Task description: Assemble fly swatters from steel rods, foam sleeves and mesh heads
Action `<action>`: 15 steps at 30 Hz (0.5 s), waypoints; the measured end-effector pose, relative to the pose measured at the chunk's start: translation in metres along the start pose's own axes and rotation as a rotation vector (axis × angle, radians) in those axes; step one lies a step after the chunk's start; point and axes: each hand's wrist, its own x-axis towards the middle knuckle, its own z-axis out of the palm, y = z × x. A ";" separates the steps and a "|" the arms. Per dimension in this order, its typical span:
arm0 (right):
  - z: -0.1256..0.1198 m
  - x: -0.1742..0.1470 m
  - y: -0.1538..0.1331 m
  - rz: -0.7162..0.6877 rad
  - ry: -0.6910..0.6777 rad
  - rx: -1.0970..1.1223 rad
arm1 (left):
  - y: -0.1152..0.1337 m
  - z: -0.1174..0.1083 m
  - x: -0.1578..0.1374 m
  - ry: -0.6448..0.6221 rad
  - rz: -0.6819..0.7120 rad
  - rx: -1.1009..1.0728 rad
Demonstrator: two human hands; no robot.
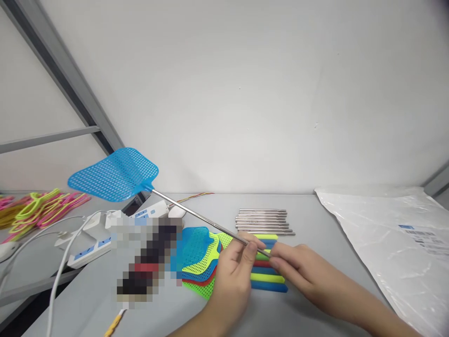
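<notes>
A blue fly swatter [117,175] with a thin metal telescopic rod slants across the view, its mesh head up at the left. My left hand [233,276] is closed round the lower part of the rod, thumb on top. At the rod's bottom end, the fingertips of my right hand [298,269] pinch the metal; the tip itself is hidden by them. Below and behind my left hand lies a stack of swatter heads [194,252] in blue, yellow, red and green. Coloured handle tubes [268,285] lie side by side under my hands.
Several metal rods [263,220] lie in a row behind my hands. On the right is a white plastic mailing bag [386,248]. Power strips [93,250] with white cables and pink and yellow looped items [45,208] occupy the left. A blurred-out object [149,262] lies near the swatter heads.
</notes>
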 end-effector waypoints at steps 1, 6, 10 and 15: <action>0.001 0.001 0.000 -0.002 0.004 0.003 | 0.001 -0.002 0.002 0.009 0.008 0.001; 0.002 0.003 -0.002 0.006 0.015 0.001 | 0.003 -0.005 0.009 0.034 -0.003 -0.022; -0.001 0.001 -0.004 0.018 0.000 0.026 | 0.004 -0.008 0.011 0.070 0.012 -0.004; -0.004 0.001 -0.004 0.027 0.008 0.023 | 0.003 -0.014 0.016 0.129 0.041 -0.010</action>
